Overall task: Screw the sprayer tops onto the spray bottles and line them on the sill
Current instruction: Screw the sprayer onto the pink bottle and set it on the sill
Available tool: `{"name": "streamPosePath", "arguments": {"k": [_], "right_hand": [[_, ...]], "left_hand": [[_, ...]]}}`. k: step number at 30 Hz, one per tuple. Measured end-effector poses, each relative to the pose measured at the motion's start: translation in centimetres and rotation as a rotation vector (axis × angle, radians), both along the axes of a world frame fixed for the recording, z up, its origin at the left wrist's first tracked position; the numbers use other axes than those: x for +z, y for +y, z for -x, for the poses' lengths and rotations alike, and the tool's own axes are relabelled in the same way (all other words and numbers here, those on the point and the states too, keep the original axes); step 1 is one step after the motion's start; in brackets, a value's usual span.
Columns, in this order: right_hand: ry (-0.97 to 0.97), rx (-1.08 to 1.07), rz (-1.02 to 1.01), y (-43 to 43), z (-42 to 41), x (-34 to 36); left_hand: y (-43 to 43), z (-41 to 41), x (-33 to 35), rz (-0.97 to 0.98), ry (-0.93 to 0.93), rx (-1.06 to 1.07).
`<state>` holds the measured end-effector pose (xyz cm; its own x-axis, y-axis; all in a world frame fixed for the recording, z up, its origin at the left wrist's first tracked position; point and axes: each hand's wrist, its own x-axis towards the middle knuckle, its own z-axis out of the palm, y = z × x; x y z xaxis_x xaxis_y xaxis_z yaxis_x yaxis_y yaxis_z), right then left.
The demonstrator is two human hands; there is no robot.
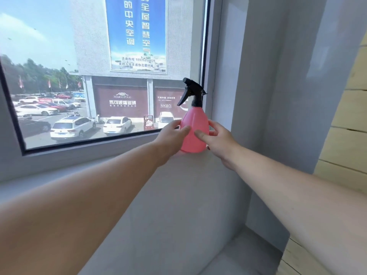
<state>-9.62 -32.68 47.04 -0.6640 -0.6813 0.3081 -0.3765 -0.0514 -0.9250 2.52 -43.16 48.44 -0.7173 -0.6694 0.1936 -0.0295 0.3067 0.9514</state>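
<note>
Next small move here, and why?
Probably release the left hand and right hand: both grip the bottle, which looks upright on the sill at its right end, sprayer already on.

I have bare sill [178, 195] to pass along, left of the pink bottle [194, 135] and toward me. The window pane [99, 96] blocks behind it; the side wall [258, 96] stands close on its right.

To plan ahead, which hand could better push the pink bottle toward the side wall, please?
Probably the left hand: it holds the pink bottle on its open side; the right hand sits between it and the side wall.
</note>
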Motion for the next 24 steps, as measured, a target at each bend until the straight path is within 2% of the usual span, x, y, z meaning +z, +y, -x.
{"name": "streamPosePath", "arguments": {"k": [14,20,22,24], "right_hand": [[0.069,-0.075,-0.076,-1.1,0.7,-0.5],[0.066,-0.195,-0.092,6.1,-0.1,-3.8],[0.035,-0.251,-0.114,9.7,-0.1,-6.7],[-0.006,-0.278,-0.144,13.1,-0.2,-9.7]], "left_hand": [[0.6,0.1,0.4,0.094,-0.074,0.19],[4.9,-3.2,-2.4,0.216,0.066,0.259],[7.6,-3.9,-4.9,0.223,0.102,0.201],[9.9,-4.0,-7.5,0.203,0.061,0.148]]}}
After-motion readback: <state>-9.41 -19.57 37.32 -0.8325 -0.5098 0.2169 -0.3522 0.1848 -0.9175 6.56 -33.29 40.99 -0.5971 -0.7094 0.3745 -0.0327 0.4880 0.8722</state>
